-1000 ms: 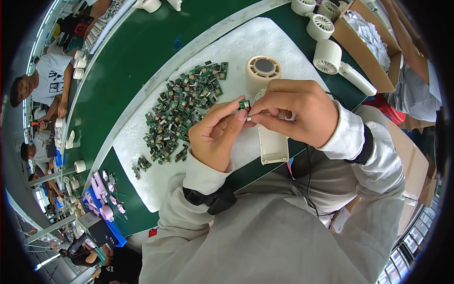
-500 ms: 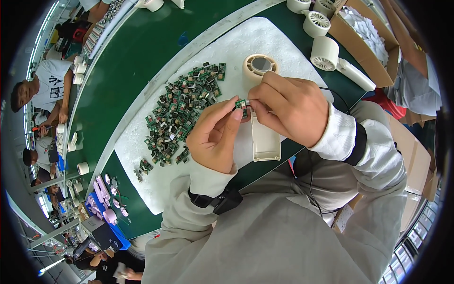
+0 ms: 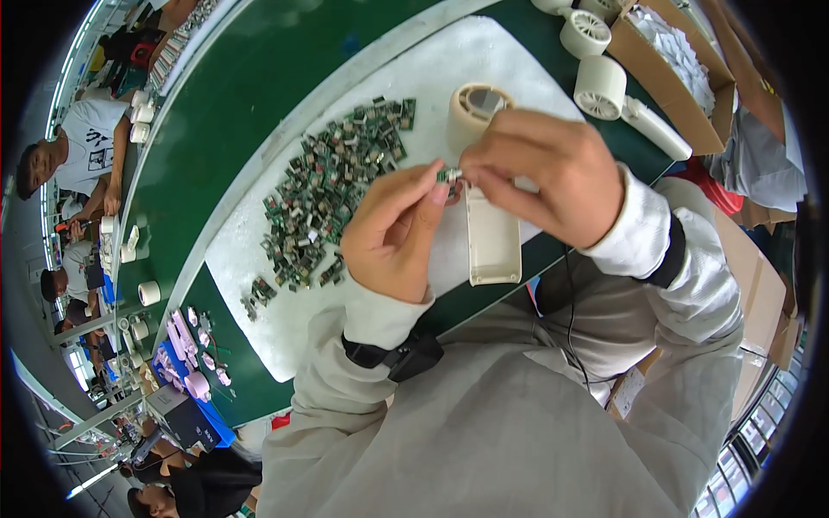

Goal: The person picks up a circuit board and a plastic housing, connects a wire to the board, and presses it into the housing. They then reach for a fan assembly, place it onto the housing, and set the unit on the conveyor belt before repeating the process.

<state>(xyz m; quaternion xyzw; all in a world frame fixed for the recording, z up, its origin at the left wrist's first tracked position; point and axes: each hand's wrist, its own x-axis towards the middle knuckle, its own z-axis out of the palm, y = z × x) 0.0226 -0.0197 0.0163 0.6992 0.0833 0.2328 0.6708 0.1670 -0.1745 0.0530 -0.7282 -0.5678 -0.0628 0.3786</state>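
Note:
My left hand [image 3: 393, 229] pinches a small green circuit board [image 3: 446, 175] between thumb and forefinger. The fingertips of my right hand [image 3: 548, 177] are pressed together at the board's right edge, by a pale connector; what they grip is too small to make out. Just below and behind both hands lies an open cream fan housing. Its round head [image 3: 471, 99] has a grey disc in the middle, and its hollow rectangular handle [image 3: 495, 246] points toward me. My right hand hides the part between head and handle. Left of my hands, a heap of similar circuit boards [image 3: 324, 186] covers the white foam sheet [image 3: 259, 332].
Cream fan housings [image 3: 600, 86] and a cardboard box [image 3: 661, 78] of white pieces stand at the right. Lilac parts [image 3: 186, 345] lie at the left, near a blue tray [image 3: 211, 423]. A dark cable [image 3: 572, 302] hangs over my lap. Co-workers sit across the green table [image 3: 246, 104].
The circuit board has been tilted and raised slightly between my fingers. My right hand has shifted a little to the right. The view has moved slightly.

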